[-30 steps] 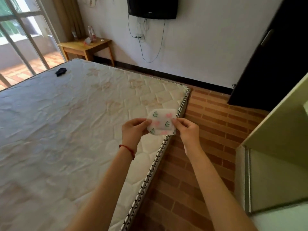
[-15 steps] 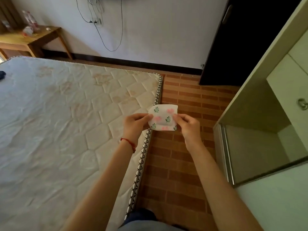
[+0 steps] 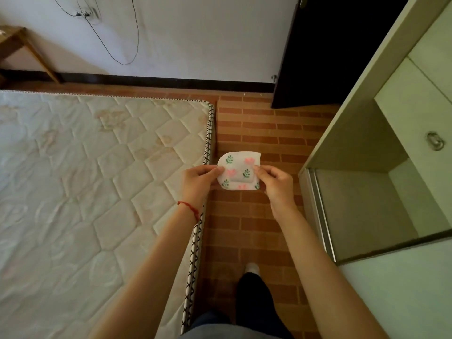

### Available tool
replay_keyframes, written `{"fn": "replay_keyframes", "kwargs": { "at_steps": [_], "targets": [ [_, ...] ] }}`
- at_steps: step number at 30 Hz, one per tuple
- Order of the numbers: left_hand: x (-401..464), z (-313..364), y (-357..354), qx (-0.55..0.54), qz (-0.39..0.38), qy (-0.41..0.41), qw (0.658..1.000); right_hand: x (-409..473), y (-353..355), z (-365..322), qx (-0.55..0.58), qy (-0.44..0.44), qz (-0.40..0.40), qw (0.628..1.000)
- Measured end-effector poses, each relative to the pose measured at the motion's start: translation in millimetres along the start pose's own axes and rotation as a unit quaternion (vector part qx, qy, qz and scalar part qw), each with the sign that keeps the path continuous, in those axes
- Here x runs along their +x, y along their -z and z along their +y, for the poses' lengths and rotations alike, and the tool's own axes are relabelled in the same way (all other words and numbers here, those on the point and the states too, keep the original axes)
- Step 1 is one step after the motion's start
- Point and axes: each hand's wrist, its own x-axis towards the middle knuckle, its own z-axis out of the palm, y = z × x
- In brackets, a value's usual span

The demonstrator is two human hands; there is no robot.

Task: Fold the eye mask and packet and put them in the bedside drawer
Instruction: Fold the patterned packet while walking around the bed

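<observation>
Hands pinching a folded mask beside the bed.

Left hand and right hand are each pinching a side of the white folded fabric eye mask with pink and green flower print, holding it above the brown brick-pattern floor, between the cream quilted mattress and the pale green cabinet; farther back, its drawer with a metal ring handle is sitting closed.
</observation>
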Motion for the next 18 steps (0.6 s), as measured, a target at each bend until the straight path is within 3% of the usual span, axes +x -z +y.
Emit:
{"fn": "replay_keyframes", "kwargs": {
  "at_steps": [18],
  "targets": [
    [150,28,-155,0.032,0.007,-0.006,0.999,205,72,-39,-0.017,0.001,-0.011,1.000]
  ]
}}
